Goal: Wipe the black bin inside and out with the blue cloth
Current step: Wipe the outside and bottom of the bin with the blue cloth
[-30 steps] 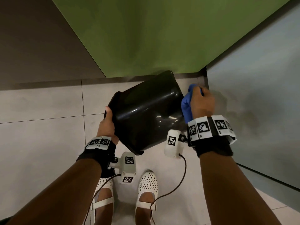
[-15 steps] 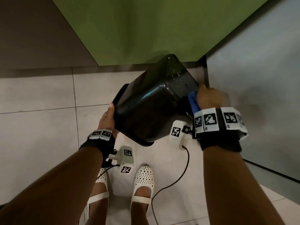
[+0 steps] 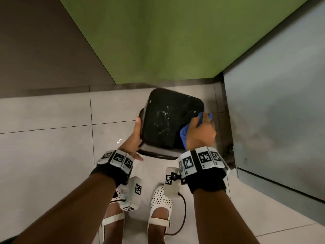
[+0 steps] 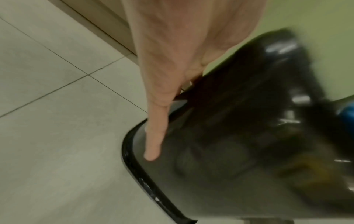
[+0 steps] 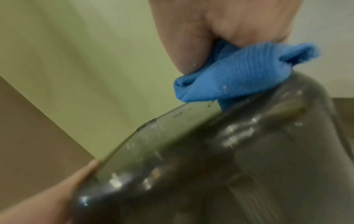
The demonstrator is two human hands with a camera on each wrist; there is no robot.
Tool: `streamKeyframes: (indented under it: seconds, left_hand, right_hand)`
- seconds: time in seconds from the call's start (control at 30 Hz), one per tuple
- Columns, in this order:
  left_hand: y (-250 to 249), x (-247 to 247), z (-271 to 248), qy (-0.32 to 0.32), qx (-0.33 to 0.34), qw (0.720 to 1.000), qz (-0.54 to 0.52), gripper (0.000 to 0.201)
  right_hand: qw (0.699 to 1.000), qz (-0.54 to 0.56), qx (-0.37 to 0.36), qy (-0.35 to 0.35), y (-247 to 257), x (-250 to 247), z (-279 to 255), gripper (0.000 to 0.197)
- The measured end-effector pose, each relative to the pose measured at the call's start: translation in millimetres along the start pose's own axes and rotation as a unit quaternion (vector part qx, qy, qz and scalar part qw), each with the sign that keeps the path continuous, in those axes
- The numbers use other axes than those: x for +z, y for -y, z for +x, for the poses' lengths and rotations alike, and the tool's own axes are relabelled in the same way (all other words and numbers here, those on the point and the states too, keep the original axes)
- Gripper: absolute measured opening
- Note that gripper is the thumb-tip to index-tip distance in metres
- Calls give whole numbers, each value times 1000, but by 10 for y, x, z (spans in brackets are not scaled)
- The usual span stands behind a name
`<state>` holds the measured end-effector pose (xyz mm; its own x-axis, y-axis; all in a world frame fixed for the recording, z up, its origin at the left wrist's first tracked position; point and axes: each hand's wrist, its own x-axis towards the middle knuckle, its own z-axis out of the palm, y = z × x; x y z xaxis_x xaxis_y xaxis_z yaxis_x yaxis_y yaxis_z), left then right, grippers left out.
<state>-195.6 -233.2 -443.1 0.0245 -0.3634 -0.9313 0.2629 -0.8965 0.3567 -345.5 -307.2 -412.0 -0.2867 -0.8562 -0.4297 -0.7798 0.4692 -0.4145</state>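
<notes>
The black bin [image 3: 167, 124] is turned upside down, and its scuffed bottom with white marks faces me. My left hand [image 3: 134, 138] lies flat against its left wall with the thumb pointing up. In the left wrist view a straight finger [image 4: 155, 136] runs down the bin [image 4: 229, 151] to the rim. My right hand [image 3: 200, 132] grips the bunched blue cloth [image 3: 183, 136] and presses it on the bottom's right edge. The right wrist view shows the cloth [image 5: 239, 78] on the bin's rounded corner [image 5: 210, 166].
The bin is low over the pale tiled floor [image 3: 52, 164], close to a green wall [image 3: 167, 41]. A grey panel [image 3: 272, 111] stands tight on the right. A brown wall [image 3: 35, 50] is at the left. White shoes [image 3: 161, 201] are right below the bin.
The bin turned from lying on its side to bottom up and came lower. My right hand followed with the cloth onto the bottom's right edge. My left hand stayed on the left wall.
</notes>
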Motion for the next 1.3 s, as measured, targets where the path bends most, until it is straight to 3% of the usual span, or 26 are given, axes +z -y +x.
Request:
streamKeyframes:
  seconds: [0.13,0.33,0.47,0.6,0.73,0.83,1.0,1.2,1.3]
  left_hand:
    - [-49,111,-43,8,18,998,-58,68]
    - [-3,85,-3,25,26,999,-19,71]
    - [-21,43,2,11,49,999,13,58]
    - [-38,18,-29,11,75,996,42,55]
    - [-73,9,-40,-3,90,994,64,53]
    - [-135,-5,-53,2,85,992,89,53]
    - [-287,-10,-20,-9,105,986,129,53]
    - [-381,12,14,-17,76,991,111,50]
    - [-403,64,14,-30,66,993,89,53]
  right_hand:
    - [999,7,-27,-28,-91,214,-70,43]
    - [998,8,-50,-33,-182,240,-64,43]
    - [996,3,-86,-15,-180,180,-61,43]
    - [972,7,-236,-3,15,173,-33,47]
    - [914,-52,-396,68,396,314,122,47]
    - [875,-108,-467,68,618,410,252,43]
    - [847,-288,-418,158,724,580,295,50]
    - [846,-309,-412,143,688,580,270,49]
    - [876,-278,-369,140,617,513,308,46]
